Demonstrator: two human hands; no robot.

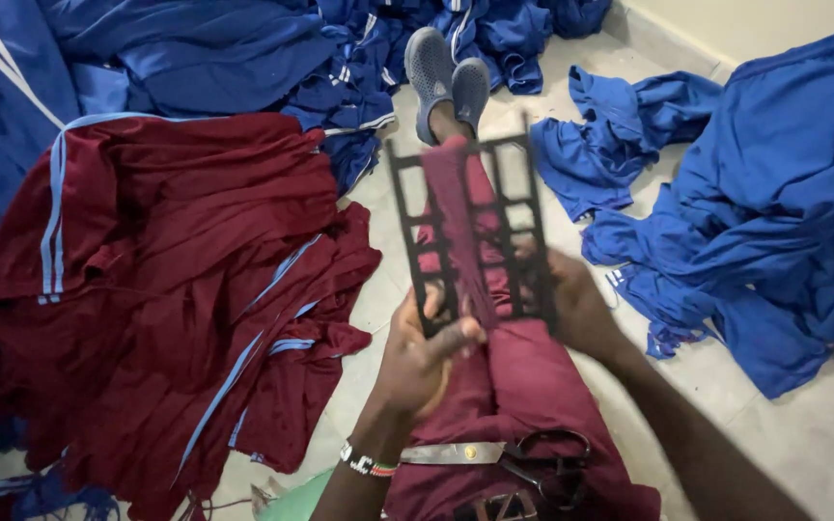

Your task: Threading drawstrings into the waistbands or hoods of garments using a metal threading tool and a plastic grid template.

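at the frame's centre both hands, left hand (424, 352) and right hand (576, 307), grip a black plastic grid (475, 227) above scissors (504, 453).

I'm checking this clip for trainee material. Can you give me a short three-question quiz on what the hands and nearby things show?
1. True or false: both hands grip the black lattice strip, the left hand at its near end and the right hand along its right edge.
2. What lies across the lap, just behind the left wrist? A) a ruler B) scissors C) a brush
3. Fill in: the heap of garments to the person's left is ____ with light blue stripes.

Key
1. True.
2. B, the scissors, blades shut, black handles to the right.
3. Maroon; the maroon garments lie on the tiled floor, with blue garments on the right.
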